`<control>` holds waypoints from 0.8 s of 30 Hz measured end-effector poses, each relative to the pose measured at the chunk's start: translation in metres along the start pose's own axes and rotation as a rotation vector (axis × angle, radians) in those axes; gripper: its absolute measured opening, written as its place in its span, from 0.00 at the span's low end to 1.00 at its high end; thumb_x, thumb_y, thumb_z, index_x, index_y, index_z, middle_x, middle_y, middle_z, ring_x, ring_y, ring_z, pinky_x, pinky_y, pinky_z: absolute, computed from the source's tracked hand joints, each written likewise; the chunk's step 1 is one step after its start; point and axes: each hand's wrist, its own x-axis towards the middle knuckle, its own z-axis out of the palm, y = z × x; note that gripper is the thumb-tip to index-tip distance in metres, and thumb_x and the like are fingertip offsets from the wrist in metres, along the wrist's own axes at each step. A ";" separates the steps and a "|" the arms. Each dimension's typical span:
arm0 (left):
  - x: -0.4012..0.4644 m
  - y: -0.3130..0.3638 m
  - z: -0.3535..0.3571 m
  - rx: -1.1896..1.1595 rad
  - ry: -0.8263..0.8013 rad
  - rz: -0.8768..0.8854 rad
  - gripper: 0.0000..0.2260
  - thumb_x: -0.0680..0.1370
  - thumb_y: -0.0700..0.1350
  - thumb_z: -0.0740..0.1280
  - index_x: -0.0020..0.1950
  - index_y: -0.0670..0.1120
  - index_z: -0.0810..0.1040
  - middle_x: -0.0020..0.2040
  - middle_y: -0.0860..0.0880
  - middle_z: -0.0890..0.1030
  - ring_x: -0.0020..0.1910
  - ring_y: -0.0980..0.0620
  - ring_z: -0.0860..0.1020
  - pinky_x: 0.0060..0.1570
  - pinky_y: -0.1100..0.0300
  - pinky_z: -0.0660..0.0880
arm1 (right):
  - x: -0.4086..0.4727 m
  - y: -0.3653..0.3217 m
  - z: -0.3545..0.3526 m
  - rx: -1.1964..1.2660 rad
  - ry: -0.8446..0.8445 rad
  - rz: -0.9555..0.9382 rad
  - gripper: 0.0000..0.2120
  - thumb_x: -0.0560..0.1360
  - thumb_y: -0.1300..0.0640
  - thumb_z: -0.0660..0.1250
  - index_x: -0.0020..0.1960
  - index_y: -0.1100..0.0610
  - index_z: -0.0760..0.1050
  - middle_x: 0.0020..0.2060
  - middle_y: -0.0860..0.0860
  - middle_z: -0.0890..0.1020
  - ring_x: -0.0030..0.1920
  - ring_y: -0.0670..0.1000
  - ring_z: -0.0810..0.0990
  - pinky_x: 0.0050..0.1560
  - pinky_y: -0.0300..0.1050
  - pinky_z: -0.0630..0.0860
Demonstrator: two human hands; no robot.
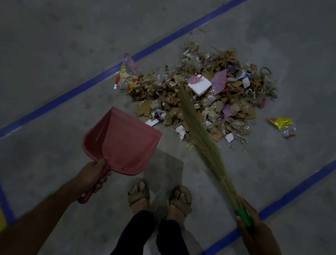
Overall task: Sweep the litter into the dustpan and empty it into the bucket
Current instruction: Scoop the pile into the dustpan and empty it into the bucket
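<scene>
The left hand (92,176) sits at the lower left of the frame, its fingers curled round the handle of a pink dustpan (121,143), knuckles up, the forearm running down to the bottom left corner. The right hand (253,221) is at the lower right, wrapped round the green grip of a broom (202,138), its forearm leading off toward the bottom right corner. Both arms are bare and spread apart. Between them, at bottom centre, stand two legs in dark trousers with feet (160,195) in sandals, side by side.
</scene>
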 end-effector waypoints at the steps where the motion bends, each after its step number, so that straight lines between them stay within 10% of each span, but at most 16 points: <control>1: -0.001 0.005 0.000 0.007 0.006 0.008 0.24 0.84 0.57 0.56 0.44 0.37 0.76 0.24 0.48 0.68 0.19 0.53 0.63 0.24 0.67 0.60 | -0.003 -0.003 -0.002 0.005 0.027 -0.020 0.29 0.77 0.44 0.63 0.63 0.16 0.50 0.44 0.42 0.78 0.40 0.35 0.79 0.39 0.31 0.74; 5: 0.002 0.024 0.002 0.051 0.003 0.031 0.24 0.84 0.57 0.56 0.44 0.37 0.77 0.25 0.48 0.69 0.19 0.52 0.65 0.22 0.66 0.61 | -0.006 -0.019 -0.010 -0.010 0.051 -0.041 0.35 0.78 0.49 0.66 0.63 0.14 0.51 0.51 0.35 0.76 0.47 0.31 0.78 0.45 0.30 0.71; 11: 0.024 0.034 0.018 0.074 -0.017 0.025 0.24 0.84 0.57 0.56 0.42 0.39 0.76 0.26 0.47 0.69 0.21 0.52 0.65 0.23 0.67 0.59 | 0.027 -0.054 0.002 0.025 0.036 -0.042 0.31 0.77 0.57 0.70 0.77 0.50 0.64 0.61 0.47 0.76 0.58 0.47 0.77 0.58 0.42 0.73; 16: 0.047 0.047 0.024 0.109 -0.063 -0.036 0.23 0.84 0.57 0.56 0.41 0.40 0.75 0.25 0.48 0.70 0.20 0.52 0.65 0.22 0.67 0.59 | 0.064 -0.090 0.017 -0.126 0.084 0.047 0.30 0.79 0.46 0.65 0.78 0.44 0.59 0.45 0.50 0.76 0.36 0.45 0.77 0.35 0.45 0.77; 24: 0.096 0.088 0.020 0.177 -0.152 -0.048 0.23 0.84 0.57 0.55 0.41 0.40 0.75 0.26 0.48 0.70 0.20 0.53 0.65 0.22 0.66 0.60 | 0.120 -0.131 0.033 -0.178 0.137 0.065 0.30 0.80 0.47 0.63 0.79 0.45 0.57 0.46 0.48 0.75 0.39 0.47 0.76 0.36 0.45 0.74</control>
